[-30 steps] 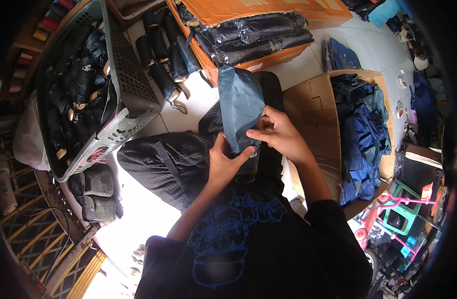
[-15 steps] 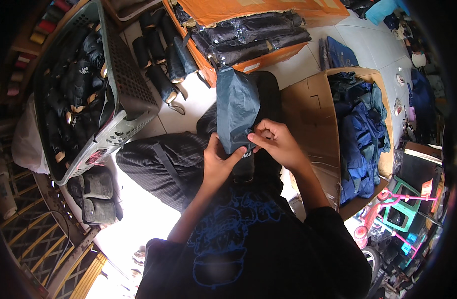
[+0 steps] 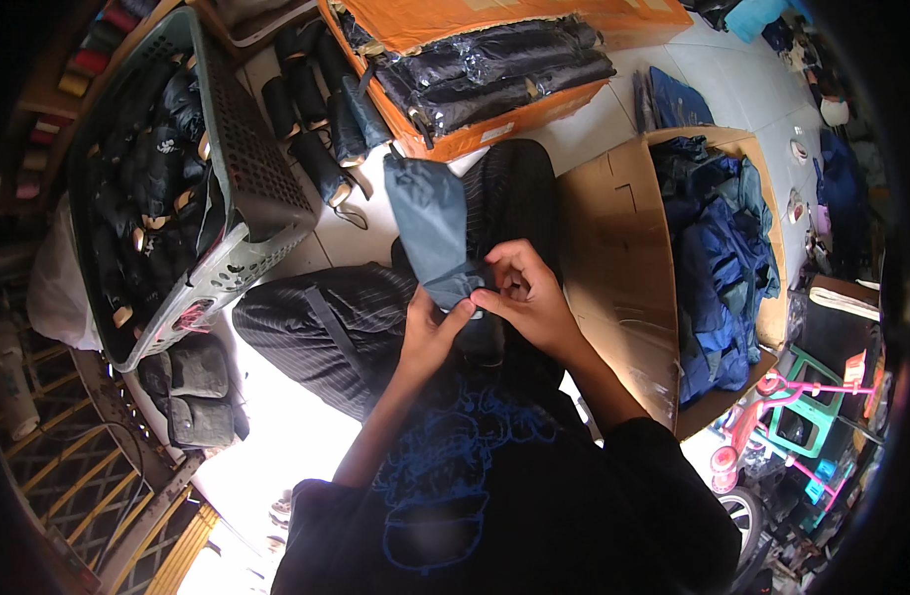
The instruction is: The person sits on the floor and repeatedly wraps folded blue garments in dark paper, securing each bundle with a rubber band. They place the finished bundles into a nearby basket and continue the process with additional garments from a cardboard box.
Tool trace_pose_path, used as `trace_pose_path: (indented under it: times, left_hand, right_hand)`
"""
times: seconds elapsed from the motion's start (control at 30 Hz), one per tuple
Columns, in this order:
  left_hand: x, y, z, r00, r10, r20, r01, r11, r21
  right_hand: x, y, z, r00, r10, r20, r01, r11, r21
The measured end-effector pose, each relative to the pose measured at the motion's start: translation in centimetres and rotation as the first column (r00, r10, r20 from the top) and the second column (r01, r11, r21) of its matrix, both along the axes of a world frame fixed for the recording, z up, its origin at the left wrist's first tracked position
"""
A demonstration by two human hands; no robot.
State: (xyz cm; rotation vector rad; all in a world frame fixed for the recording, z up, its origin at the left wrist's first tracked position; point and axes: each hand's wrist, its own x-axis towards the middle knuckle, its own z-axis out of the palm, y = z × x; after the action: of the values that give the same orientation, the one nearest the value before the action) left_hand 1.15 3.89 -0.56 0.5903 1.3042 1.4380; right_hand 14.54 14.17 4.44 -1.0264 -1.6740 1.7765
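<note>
A dark blue-grey fabric pouch (image 3: 425, 218) stretches away from me above my lap, its far end leaning to the left. My left hand (image 3: 430, 327) is closed on its near end, with the thumb lying on top. Right beside it my right hand (image 3: 527, 297) pinches the same near end between thumb and fingers, close to the left thumb. The fabric is bunched and darker under the fingertips. Whether anything is inside the pouch cannot be seen.
At the left stands a grey plastic basket (image 3: 261, 164) full of black rolled bundles. More rolled bundles (image 3: 321, 164) lie on the tiles. Ahead is an orange carton (image 3: 504, 131) of dark packed rolls. A brown carton (image 3: 613, 228) with blue fabric (image 3: 718, 297) stands to the right.
The pouch's far end has swung left, and the pouch looks flatter and narrower. My right hand has shifted slightly left and down, closer to my left thumb.
</note>
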Motion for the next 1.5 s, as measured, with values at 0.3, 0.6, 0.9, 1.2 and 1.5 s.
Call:
trace_pose_path:
  times: [0.3,0.6,0.9,1.2,1.5]
  left_hand:
    - [-0.1,-0.1,-0.6,0.981,0.044,0.187,-0.058,0.996,0.071]
    - [-0.3,0.7,0.0,0.990,0.053,0.132,-0.068,0.992,0.110]
    - [-0.2,0.7,-0.2,0.993,-0.049,0.107,0.038,0.994,0.102]
    - [-0.8,0.7,-0.1,0.995,-0.029,0.096,0.022,0.997,0.072]
    - [-1.2,0.9,-0.4,0.991,-0.010,0.135,0.000,0.997,0.072]
  right_hand:
    - [-0.5,0.1,1.8,0.999,0.043,0.019,-0.042,0.998,-0.047]
    - [-0.3,-0.3,0.6,0.995,0.015,0.103,-0.016,1.000,0.002]
    - [-0.1,0.2,0.1,0.992,-0.032,0.122,-0.020,0.917,0.399]
    - [0.3,-0.5,-0.2,0.991,-0.008,0.133,-0.018,0.981,0.193]
    - [0.1,1.7,0.3,0.997,0.053,0.061,-0.068,0.963,0.261]
